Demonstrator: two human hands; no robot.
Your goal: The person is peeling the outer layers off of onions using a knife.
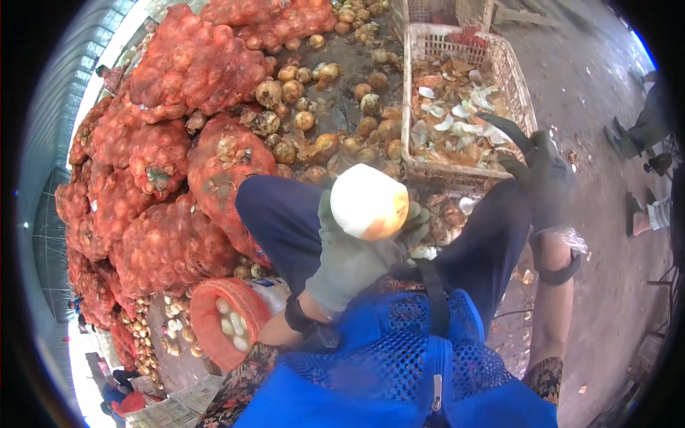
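Observation:
A mostly peeled white onion (369, 202), with a brownish patch on its lower right side, rests in my left hand (364, 253). The glove on that hand is grey, and its fingers curl around the onion from below, over my lap. My right hand (546, 178), in a darker glove, is raised beside the right edge of a pale plastic crate (467, 170). Its fingers are spread toward the crate, and nothing shows between them. Inside the crate lie onion skins (457, 114), white and brown.
Red mesh sacks of onions (164, 221) are piled high on the left. Loose unpeeled onions (292, 91) cover the floor ahead. A reddish bucket (207, 324) with peeled onions stands by my left elbow. At the far right, another person's legs (646, 121) show.

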